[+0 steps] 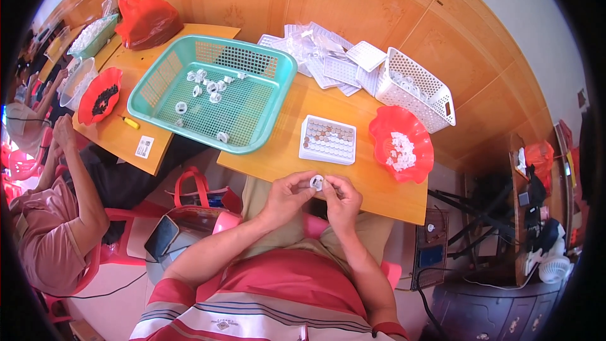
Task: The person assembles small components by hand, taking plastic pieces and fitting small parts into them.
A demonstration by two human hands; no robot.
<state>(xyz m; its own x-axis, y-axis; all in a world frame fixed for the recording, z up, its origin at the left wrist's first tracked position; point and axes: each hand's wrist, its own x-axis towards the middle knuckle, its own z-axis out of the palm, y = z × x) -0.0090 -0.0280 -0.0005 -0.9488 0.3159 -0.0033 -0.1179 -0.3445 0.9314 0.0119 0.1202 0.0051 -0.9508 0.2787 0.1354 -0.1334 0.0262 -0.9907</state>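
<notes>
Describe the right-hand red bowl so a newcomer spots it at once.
On the table, find the big green basket. Go right, past the small white tray, to a wavy-rimmed red bowl. It holds white pieces; the other red bowl, left of the basket, holds dark ones.

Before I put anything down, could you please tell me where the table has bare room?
Bare wood shows between the green basket and disc tray, and between your right hand and the red bowl. White trays and a white basket crowd the back.

Part [316,184] wht, lg bskt [243,115] grn, bowl [421,153] red, tray [326,160] wht w/ brn bits [327,132], tbl [391,199] orng-brn.
</notes>
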